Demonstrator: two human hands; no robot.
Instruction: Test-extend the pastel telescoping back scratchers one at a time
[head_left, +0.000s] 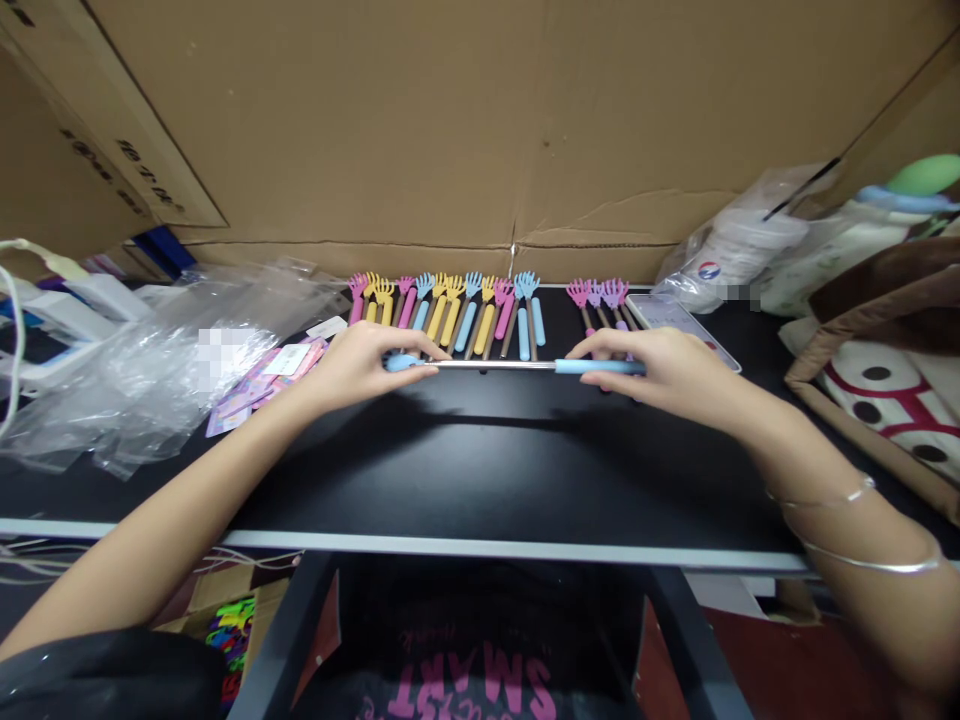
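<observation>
A back scratcher [495,365] with a blue claw, a silver rod and a blue handle is held level above the black table. My left hand [367,365] pinches its claw end, and my right hand [649,370] grips the blue handle. Behind it, several back scratchers [469,315] in pink, yellow and blue lie side by side, claws toward the cardboard. Close to my right hand lies a smaller group of pink and purple back scratchers [598,295], partly hidden by that hand.
Clear plastic bags [142,370] and printed cards [262,380] cover the left of the black table [465,480]. At right are a phone [686,325], a bagged cup [739,250] and a brown bag [862,320]. A cardboard wall [420,130] rises behind. Below left sits a box of colourful pieces [232,635].
</observation>
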